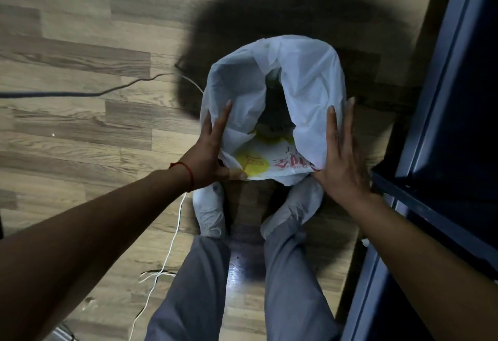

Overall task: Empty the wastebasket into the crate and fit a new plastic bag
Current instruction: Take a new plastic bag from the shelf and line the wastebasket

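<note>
The plastic bag (310, 76) is sitting over the wastebasket (275, 109), at 12 o'clock from the feet (210, 211). The left hand (213, 146) at 9 o'clock and the right hand (342, 157) at 3 o'clock are pressing it with straight fingers, pinching nothing. Held so lightly, the slack rim is risking to slip inside.

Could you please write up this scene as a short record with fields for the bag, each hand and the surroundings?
plastic bag: white, yellow and red print on the near side, mouth open, dark inside
left hand: fingers straight, flat on the bag's left side, thumb on the printed edge
right hand: fingers straight, flat on the bag's right side
floor: wood-pattern, dark cable and white cable lying on it
shoes: white, on the bag's near side
</note>
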{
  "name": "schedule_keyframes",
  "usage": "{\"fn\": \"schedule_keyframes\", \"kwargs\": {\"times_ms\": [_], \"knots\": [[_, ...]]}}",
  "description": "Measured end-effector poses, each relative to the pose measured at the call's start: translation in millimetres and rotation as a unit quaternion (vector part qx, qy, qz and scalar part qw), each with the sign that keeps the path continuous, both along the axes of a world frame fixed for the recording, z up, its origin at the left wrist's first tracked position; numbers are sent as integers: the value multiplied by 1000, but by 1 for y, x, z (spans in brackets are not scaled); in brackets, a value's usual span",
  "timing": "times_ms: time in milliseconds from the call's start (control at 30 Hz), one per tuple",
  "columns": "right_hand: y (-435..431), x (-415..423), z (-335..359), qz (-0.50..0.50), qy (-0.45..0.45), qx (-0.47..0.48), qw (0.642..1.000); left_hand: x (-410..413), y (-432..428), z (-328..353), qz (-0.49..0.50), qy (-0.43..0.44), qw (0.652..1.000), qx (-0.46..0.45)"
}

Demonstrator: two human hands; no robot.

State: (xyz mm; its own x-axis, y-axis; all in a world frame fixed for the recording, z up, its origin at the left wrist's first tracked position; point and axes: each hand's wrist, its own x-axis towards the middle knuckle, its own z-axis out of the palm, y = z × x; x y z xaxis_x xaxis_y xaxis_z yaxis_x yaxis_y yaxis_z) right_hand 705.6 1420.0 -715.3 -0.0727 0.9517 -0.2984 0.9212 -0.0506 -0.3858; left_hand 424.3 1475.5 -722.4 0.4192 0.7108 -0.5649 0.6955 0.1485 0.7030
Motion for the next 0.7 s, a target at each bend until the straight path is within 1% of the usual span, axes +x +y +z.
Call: {"fn": "schedule_keyframes", "kwargs": {"times_ms": [100, 200, 267, 367, 500, 633, 700], "knots": [[-8, -1, -5, -55, 44, 21, 997, 0, -8, 0, 31, -13, 999, 8], [-13, -2, -9, -113, 82, 24, 990, -2, -14, 2, 37, -15, 999, 12], [-11, -1, -9, -114, 87, 20, 989, -5, -17, 6, 31, 13, 999, 10], [-5, 1, -8, -106, 80, 3, 991, -15, -19, 9, -2, 62, 998, 28], [-2, 2, -7, -92, 77, -13, 993, -29, -14, 5, -54, 105, 993, 8], [-3, 4, -12, -77, 68, 10, 995, -30, -8, 0, -67, 103, 992, -5], [-5, 8, -17, -79, 73, -1, 994, -30, -6, -1, -58, 98, 993, -13]]}}
